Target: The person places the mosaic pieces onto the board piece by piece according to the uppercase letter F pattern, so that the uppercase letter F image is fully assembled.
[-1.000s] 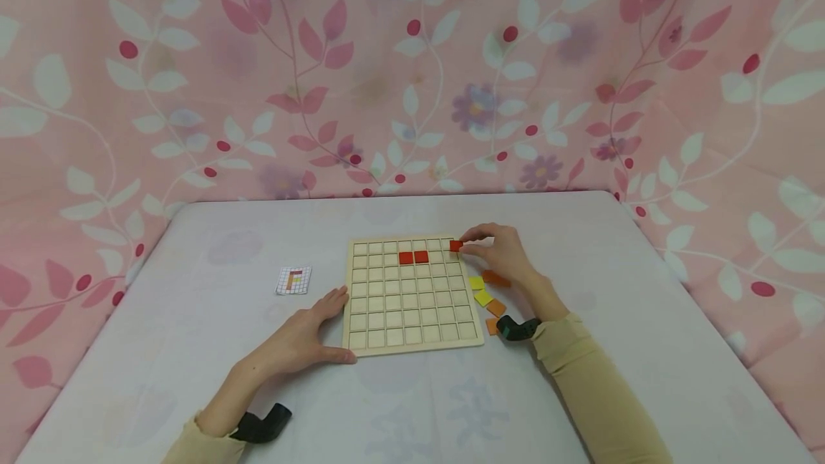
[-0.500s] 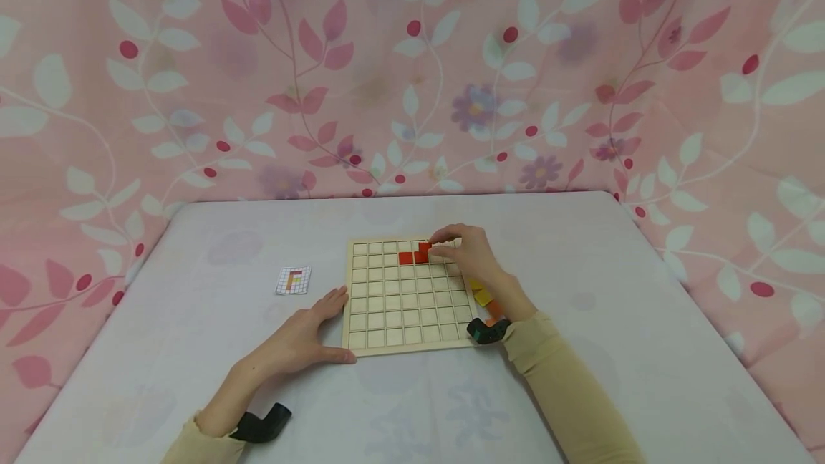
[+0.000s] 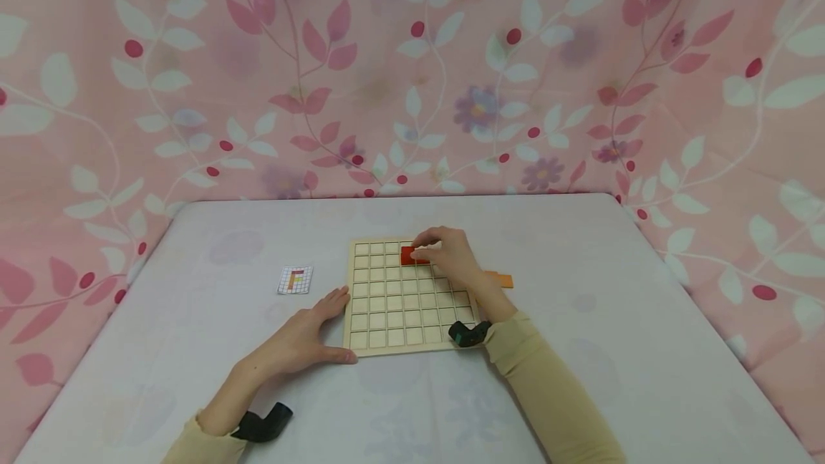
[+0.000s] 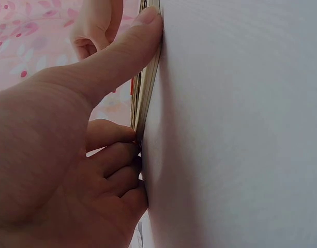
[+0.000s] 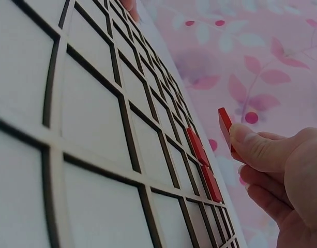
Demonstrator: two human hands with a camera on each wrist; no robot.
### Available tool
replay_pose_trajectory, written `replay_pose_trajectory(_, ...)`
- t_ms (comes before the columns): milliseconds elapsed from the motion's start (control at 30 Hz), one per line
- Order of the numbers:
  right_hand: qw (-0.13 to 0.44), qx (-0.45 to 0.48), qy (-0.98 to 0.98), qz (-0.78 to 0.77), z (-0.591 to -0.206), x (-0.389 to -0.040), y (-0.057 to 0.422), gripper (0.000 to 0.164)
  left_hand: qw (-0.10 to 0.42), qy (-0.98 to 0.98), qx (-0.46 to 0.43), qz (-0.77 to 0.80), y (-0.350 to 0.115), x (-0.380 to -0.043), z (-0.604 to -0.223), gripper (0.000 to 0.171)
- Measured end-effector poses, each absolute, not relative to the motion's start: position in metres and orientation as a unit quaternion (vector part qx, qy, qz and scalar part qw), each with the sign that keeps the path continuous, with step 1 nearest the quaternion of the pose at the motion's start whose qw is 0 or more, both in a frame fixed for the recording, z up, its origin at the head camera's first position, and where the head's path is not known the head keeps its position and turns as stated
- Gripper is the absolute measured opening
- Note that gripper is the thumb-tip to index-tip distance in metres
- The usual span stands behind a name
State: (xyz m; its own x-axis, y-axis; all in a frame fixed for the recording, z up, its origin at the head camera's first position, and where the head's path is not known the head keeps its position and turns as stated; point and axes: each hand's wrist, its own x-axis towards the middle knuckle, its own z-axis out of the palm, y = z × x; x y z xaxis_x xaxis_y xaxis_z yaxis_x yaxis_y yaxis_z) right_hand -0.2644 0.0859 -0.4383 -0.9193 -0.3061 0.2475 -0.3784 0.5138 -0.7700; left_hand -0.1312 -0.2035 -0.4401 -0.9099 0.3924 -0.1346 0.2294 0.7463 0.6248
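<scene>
A wooden grid board [image 3: 399, 303] lies on the table. My right hand [image 3: 450, 256] is over its far side, pinching a red square tile [image 5: 225, 129] between thumb and fingers. In the right wrist view that tile stands off the grid, near two red tiles [image 5: 198, 148] seated side by side in it. My left hand [image 3: 299, 339] is spread at the board's near left corner. Its thumb [image 4: 122, 54] touches the front edge, and the other fingers rest against the left edge.
A small card [image 3: 295, 280] printed with a coloured grid pattern lies left of the board. Orange tiles [image 3: 501, 279] show at the board's right, partly hidden by my right forearm. The white-covered table [image 3: 599, 271] ends at a pink floral cloth backdrop [image 3: 387, 77].
My right hand has carried the red tile leftward from the board's far right corner to the two seated red tiles. My left hand has stayed at the board.
</scene>
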Motion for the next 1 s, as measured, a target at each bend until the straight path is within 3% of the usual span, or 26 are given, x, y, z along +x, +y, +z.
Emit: replay_pose_trajectory(1000, 0.065, 0.210, -0.881, 0.419, -0.452, -0.257, 0.054, 0.015, 0.135, 0.926, 0.164, 0.313, -0.202, -0.130, -0.438, 0.111)
